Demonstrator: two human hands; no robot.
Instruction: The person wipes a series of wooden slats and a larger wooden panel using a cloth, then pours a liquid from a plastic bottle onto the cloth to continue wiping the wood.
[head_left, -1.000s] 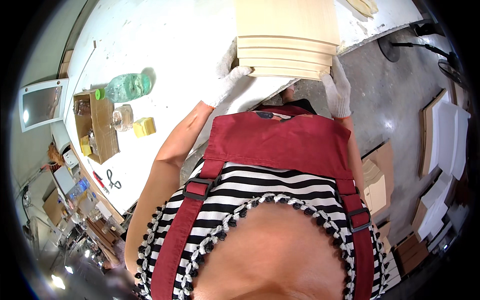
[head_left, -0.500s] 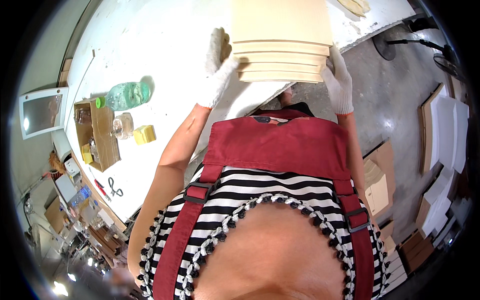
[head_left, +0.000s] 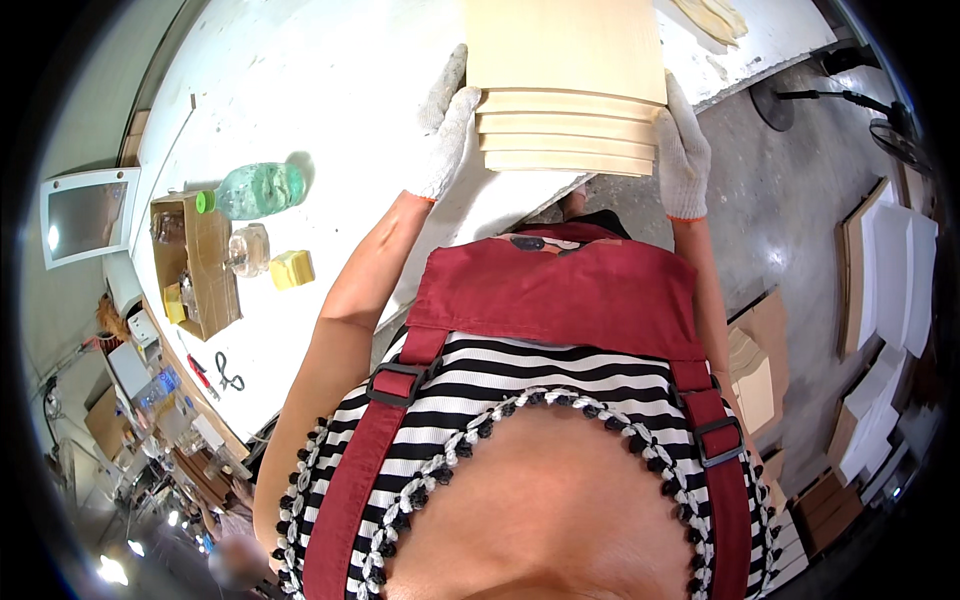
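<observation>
A stack of several thin, pale wooden boards (head_left: 565,45) lies in front of me, its near edges stepped like stairs and reaching past the slanting edge of the white table (head_left: 350,110). My left hand (head_left: 447,130), in a white knit glove, rests along the stack's left side with fingers stretched out and the thumb by the board edges. On the opposite side my right hand (head_left: 685,155), gloved the same way, lies flat against the board edges, fingers extended. Some fingertips are hidden by the boards.
Left on the table are a green bottle (head_left: 262,190), a cardboard box (head_left: 208,265), a clear jar (head_left: 250,250), a yellow block (head_left: 292,270) and black-handled scissors (head_left: 230,372). Pale wood strips (head_left: 712,18) lie at the far right. A fan (head_left: 890,135) and leaning panels (head_left: 885,270) stand beyond.
The stack's near end sits slightly closer to me. My left hand has come in against its side, and my right hand has slid a little farther away from me along the edge.
</observation>
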